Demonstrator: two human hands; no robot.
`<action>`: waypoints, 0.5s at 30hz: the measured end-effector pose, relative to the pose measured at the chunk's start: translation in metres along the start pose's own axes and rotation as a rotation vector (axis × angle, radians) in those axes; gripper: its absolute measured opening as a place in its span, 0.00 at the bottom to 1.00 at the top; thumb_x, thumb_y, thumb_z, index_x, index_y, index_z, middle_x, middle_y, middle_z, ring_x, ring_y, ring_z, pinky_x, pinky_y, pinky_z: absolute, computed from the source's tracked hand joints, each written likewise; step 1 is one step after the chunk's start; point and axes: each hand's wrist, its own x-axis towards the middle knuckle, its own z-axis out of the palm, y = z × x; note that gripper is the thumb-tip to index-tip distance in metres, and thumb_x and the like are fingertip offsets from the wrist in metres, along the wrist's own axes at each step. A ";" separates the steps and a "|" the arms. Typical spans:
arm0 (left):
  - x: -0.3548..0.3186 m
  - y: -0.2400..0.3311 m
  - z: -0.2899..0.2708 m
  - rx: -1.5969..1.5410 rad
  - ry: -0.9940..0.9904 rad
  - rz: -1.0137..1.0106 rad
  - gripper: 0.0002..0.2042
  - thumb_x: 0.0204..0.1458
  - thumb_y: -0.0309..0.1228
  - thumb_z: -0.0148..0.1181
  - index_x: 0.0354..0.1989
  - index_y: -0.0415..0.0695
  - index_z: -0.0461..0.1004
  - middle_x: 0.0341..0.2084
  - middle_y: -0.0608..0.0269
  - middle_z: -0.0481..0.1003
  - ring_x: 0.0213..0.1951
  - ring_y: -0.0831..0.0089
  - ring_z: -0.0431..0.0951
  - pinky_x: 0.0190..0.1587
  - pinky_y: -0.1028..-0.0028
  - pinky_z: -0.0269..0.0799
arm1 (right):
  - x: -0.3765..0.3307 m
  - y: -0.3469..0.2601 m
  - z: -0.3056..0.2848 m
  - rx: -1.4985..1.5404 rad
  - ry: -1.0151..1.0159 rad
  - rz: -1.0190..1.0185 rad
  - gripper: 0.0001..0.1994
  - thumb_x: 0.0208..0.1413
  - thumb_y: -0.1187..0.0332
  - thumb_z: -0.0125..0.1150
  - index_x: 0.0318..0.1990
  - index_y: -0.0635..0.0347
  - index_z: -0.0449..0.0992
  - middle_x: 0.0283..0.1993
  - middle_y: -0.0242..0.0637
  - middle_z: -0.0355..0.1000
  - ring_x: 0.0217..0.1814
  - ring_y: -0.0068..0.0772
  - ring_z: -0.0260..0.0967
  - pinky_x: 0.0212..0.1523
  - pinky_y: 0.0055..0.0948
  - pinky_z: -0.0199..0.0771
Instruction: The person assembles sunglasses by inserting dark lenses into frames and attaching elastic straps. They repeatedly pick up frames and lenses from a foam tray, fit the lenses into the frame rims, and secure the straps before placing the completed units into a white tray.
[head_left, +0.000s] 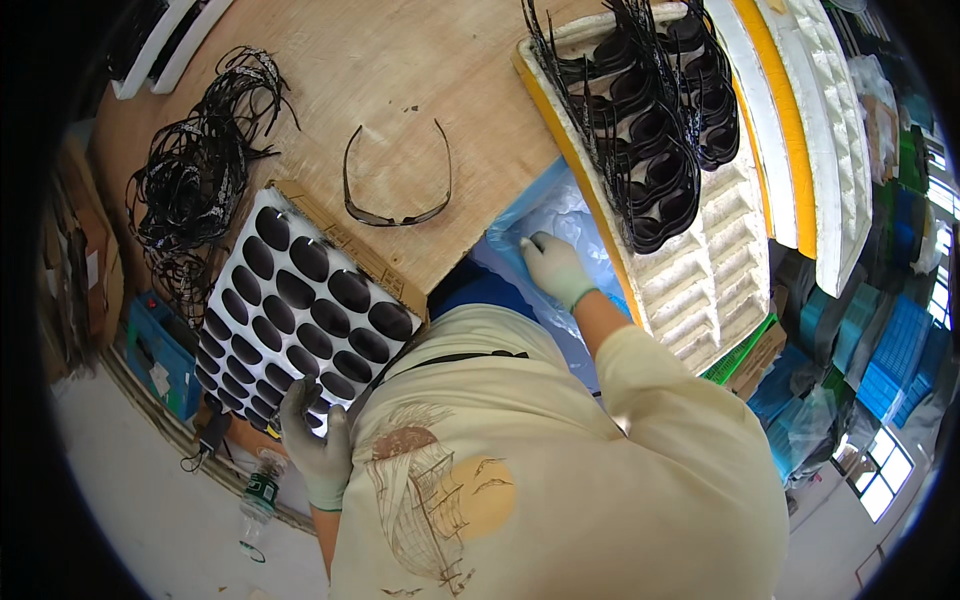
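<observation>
A: How far along, by the look of things?

B: Probably partway. Upper end of the foam tray (690, 290) packed with dark sunglasses (655, 190), thin temples pointing upward; lower end down to pale, ridged slots. So, some rows seemingly done, others left.

A: And on the tabletop (330, 60)?

B: A single pair of glasses (372, 216), temples unfolded and pointing away from the body, apart from both hands. Too small to tell whether fitted with lenses. Farther left, a tangle of thin black strips (190, 190), perhaps more stock waiting.

A: Any loose lenses?

B: Plenty: dark oval lenses (294, 289) in rows in the shallow cardboard box (350, 245), tilted at the table's near edge. Presumably mostly unused.

A: Now the grip. Left hand (318, 445)?

B: Gloved, thumb and fingers parted, nothing visible between. Right at the box's lower corner, fingers overlapping the last lenses; cannot tell whether touching.

A: Right hand (558, 268)?

B: Gloved too, fingers loosely curled over the blue plastic bag (590, 215), beside the foam tray. Cannot tell whether closed on anything; palm side hidden.
</observation>
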 end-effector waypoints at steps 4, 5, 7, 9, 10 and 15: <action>-0.003 -0.004 0.004 -0.022 0.053 0.029 0.26 0.53 0.26 0.60 0.62 0.31 0.65 0.53 0.47 0.75 0.51 0.61 0.77 0.54 0.66 0.72 | 0.066 0.042 0.021 0.034 -0.366 0.245 0.28 0.67 0.46 0.40 0.60 0.58 0.74 0.57 0.54 0.75 0.60 0.53 0.72 0.59 0.45 0.70; -0.004 -0.005 0.007 -0.024 0.078 0.030 0.26 0.53 0.25 0.60 0.61 0.31 0.66 0.52 0.48 0.76 0.50 0.62 0.77 0.52 0.67 0.73 | 0.081 0.048 0.024 0.004 -0.477 0.311 0.29 0.67 0.45 0.41 0.64 0.54 0.71 0.60 0.52 0.73 0.60 0.49 0.72 0.56 0.45 0.72; -0.003 -0.002 0.007 -0.046 0.090 0.012 0.24 0.53 0.24 0.60 0.60 0.32 0.67 0.50 0.50 0.76 0.48 0.65 0.77 0.51 0.69 0.71 | 0.093 0.050 0.032 -0.012 -0.530 0.379 0.30 0.66 0.44 0.43 0.68 0.51 0.67 0.63 0.50 0.71 0.63 0.46 0.70 0.55 0.45 0.72; -0.007 -0.003 0.011 -0.086 0.138 -0.024 0.24 0.53 0.24 0.59 0.60 0.32 0.67 0.50 0.51 0.76 0.48 0.66 0.77 0.52 0.69 0.71 | 0.107 0.044 0.030 -0.032 -0.410 0.348 0.30 0.66 0.45 0.43 0.68 0.52 0.66 0.65 0.50 0.69 0.66 0.49 0.68 0.59 0.46 0.70; -0.012 -0.005 0.012 -0.088 0.132 -0.045 0.24 0.54 0.24 0.59 0.60 0.32 0.66 0.51 0.50 0.76 0.49 0.65 0.77 0.53 0.68 0.70 | 0.114 0.047 0.031 -0.048 -0.354 0.329 0.30 0.66 0.45 0.44 0.68 0.52 0.66 0.66 0.50 0.68 0.67 0.50 0.66 0.61 0.46 0.69; -0.008 -0.007 0.016 -0.126 0.092 -0.072 0.24 0.56 0.25 0.59 0.61 0.32 0.65 0.51 0.48 0.75 0.49 0.64 0.77 0.54 0.67 0.71 | 0.191 0.144 0.076 -0.139 -0.052 0.173 0.27 0.69 0.51 0.41 0.68 0.57 0.67 0.69 0.51 0.65 0.72 0.50 0.61 0.72 0.40 0.55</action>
